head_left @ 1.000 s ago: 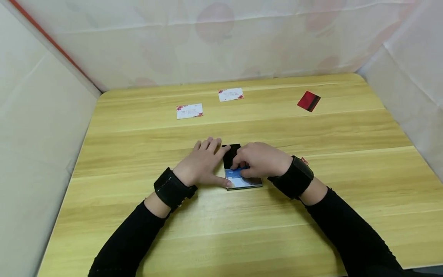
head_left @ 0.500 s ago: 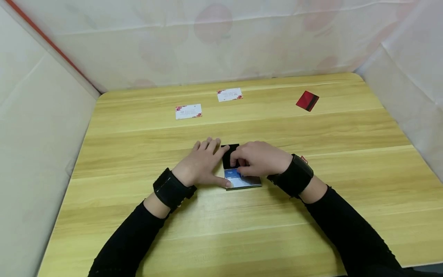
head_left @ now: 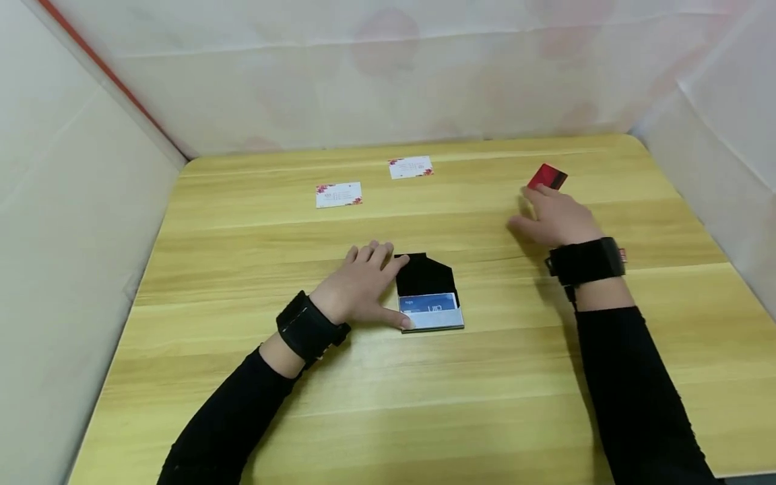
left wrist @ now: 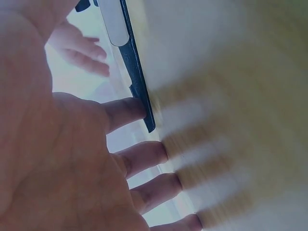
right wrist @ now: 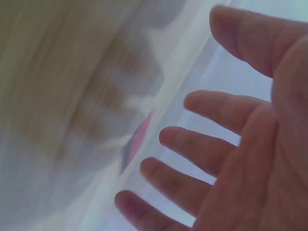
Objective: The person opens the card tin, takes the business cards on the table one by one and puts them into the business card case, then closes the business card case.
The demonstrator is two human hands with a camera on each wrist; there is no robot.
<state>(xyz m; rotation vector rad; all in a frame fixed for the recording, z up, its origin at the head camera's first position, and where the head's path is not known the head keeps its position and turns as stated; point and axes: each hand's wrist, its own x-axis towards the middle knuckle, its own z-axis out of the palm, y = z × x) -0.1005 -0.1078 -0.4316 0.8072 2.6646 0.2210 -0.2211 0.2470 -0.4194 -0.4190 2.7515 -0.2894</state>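
Note:
A black card holder [head_left: 424, 276] lies with its flap folded back in the middle of the table, and a blue and white card [head_left: 432, 303] sits in its pocket. My left hand [head_left: 358, 286] is spread at its left side, thumb on the lower left corner and index finger on the flap's edge. In the left wrist view, the index finger [left wrist: 126, 113] touches the holder's dark edge. At the back right, my right hand [head_left: 558, 217] reaches with fingers extended over the near edge of a red card [head_left: 548, 176] with a dark stripe. The right wrist view shows nothing gripped.
Two white cards with red floral corners lie toward the back: a left one [head_left: 338, 195] and a farther one [head_left: 411, 167]. Pale cloth walls [head_left: 388, 81] stand along the back and sides of the wooden table [head_left: 339, 417].
My right hand has left the card holder and moved right and away to the red card, uncovering the blue and white card. The left hand stays at the holder.

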